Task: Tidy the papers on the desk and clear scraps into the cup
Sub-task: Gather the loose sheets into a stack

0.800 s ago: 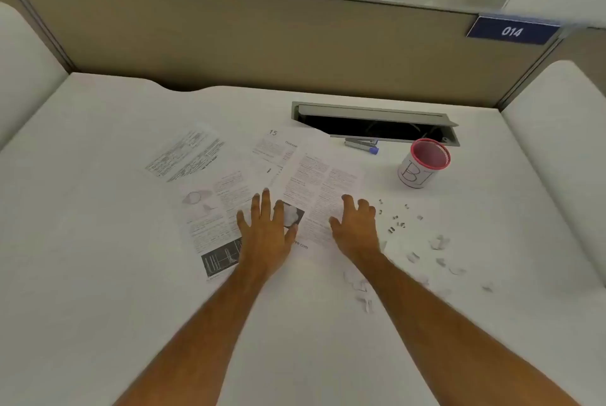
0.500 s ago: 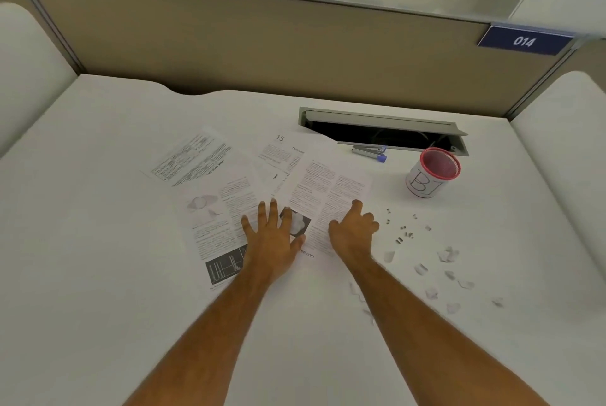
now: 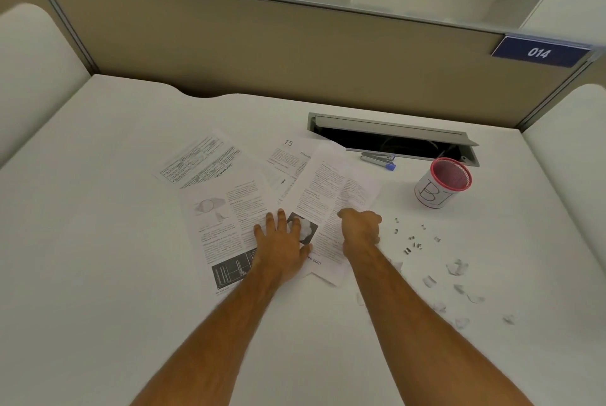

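Four printed sheets (image 3: 249, 196) lie fanned and overlapping at the middle of the bench (image 3: 98, 241), not yet squared into a pile. The left hand (image 3: 282, 245) lies flat on them with its fingers spread, apparently to pin the lower sheets so they do not slide. The right hand (image 3: 360, 228) rests on the right edge of the top sheet (image 3: 331, 189), its fingers curled under as if gathering that edge; whether they actually pinch the paper cannot be told. Torn scraps (image 3: 455, 277) and small dark bits (image 3: 411, 241) lie scattered to the right, well apart from the red-rimmed cup (image 3: 442, 184), which stands upright near the stapler (image 3: 377, 159) and the open cable hatch (image 3: 393, 140).
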{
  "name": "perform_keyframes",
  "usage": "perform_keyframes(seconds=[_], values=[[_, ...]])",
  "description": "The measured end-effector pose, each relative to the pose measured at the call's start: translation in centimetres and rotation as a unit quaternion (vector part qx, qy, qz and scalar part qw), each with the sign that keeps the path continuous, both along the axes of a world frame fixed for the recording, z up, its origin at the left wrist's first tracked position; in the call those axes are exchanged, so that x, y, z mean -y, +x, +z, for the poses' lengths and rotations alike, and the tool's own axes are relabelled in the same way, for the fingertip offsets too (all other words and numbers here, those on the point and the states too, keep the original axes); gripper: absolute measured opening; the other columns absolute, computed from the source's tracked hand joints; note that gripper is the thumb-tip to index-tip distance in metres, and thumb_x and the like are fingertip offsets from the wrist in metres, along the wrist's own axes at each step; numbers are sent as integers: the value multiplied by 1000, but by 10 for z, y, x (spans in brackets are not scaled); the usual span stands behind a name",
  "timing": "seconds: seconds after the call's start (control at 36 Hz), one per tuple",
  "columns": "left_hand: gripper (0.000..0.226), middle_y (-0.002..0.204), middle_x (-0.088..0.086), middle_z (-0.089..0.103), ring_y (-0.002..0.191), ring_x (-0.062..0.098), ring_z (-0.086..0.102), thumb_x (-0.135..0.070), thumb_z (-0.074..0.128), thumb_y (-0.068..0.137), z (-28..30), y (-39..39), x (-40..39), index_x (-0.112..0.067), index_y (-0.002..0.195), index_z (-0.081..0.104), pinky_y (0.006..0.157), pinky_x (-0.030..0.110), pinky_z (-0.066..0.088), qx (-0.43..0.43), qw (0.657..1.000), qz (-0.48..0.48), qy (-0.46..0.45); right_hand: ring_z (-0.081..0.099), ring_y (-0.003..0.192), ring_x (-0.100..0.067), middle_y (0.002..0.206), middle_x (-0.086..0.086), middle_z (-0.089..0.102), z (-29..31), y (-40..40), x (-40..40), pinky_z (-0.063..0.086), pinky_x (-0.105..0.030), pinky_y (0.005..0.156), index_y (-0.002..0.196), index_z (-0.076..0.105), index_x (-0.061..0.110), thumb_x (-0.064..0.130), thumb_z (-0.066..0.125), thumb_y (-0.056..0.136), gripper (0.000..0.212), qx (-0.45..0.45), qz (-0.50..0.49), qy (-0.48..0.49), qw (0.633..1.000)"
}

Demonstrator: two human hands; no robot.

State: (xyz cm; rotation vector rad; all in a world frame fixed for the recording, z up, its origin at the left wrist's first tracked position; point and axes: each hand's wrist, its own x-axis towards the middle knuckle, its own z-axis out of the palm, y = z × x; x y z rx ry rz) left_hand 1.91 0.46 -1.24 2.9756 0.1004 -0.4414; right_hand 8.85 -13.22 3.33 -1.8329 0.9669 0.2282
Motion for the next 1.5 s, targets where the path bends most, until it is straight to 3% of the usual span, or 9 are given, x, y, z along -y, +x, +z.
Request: perform_keyframes(seconds=[0.11, 0.19, 0.28, 0.42, 0.56, 0.83, 1.0, 1.22, 1.5], values=[[75, 166, 15, 2, 151, 42, 2, -62, 26, 98, -1, 0, -2, -20, 157, 9, 119, 61, 9, 1, 1000, -2, -8, 59, 102, -33, 106, -13, 66, -7, -3, 9, 56, -48, 89, 107, 63, 10, 25, 70, 83, 29, 4, 25, -1, 1000], [73, 166, 13, 6, 151, 40, 5, -62, 27, 98, -1, -1, -5, -22, 157, 12, 119, 60, 10, 8, 999, 2, -33, 65, 77, -23, 90, -5, 67, -12, -8, 16, 56, -30, 59, 93, 63, 14, 16, 66, 86, 8, 41, 40, 23, 998], [65, 164, 10, 17, 151, 33, 13, -56, 31, 99, 6, -2, -11, -23, 155, 20, 120, 59, 14, 50, 992, 34, -108, 59, 68, -13, 80, 8, 60, -12, -14, 18, 43, -21, 46, 76, 54, 27, 8, 62, 89, 24, 98, 63, 25, 993], [57, 159, 15, 29, 147, 33, 26, -42, 46, 99, 19, -12, -43, -16, 149, 37, 117, 55, 24, 181, 960, 178, -119, 62, 70, -11, 82, 16, 60, -5, -15, 21, 44, -20, 46, 80, 57, 30, 14, 62, 92, 21, 139, 99, 29, 985], [67, 155, 25, 23, 142, 41, 23, -38, 61, 92, 25, -16, -89, -11, 146, 32, 111, 61, 30, 152, 913, 358, -124, 65, 74, -9, 86, 16, 64, 6, -9, 27, 48, -17, 46, 90, 63, 26, 13, 59, 94, 14, 208, 89, 21, 974], [87, 141, 21, 43, 130, 39, 38, -60, 71, 78, 15, -24, -122, -10, 140, 35, 99, 56, 38, 104, 887, 438, -99, 72, 82, -15, 95, 3, 73, 54, 15, 25, 60, -27, 64, 96, 68, 12, 19, 67, 91, 8, 362, 25, 34, 931], [60, 144, 18, 43, 131, 38, 38, -44, 54, 96, 14, -28, -123, -8, 142, 38, 103, 57, 35, 136, 875, 443, -141, 76, 85, -15, 102, 7, 76, 65, 17, 6, 63, -34, 71, 107, 73, 20, 16, 72, 88, 19, 309, 142, 159, 927], [50, 147, 11, 47, 135, 34, 38, -43, 33, 104, 9, -40, -141, -15, 145, 39, 110, 55, 25, 209, 813, 464, -282, 75, 82, -19, 93, 3, 77, 38, -7, -38, 63, -41, 76, 97, 74, 19, 15, 69, 87, 12, 218, 294, 111, 924], [92, 160, 8, 28, 148, 30, 21, -70, 52, 86, -2, -55, -141, -19, 155, 20, 114, 57, 21, 155, 895, 355, -220, 72, 84, -18, 104, -2, 75, -7, -25, -85, 62, -30, 71, 108, 72, 12, 13, 67, 87, 21, 98, 402, 14, 910]])
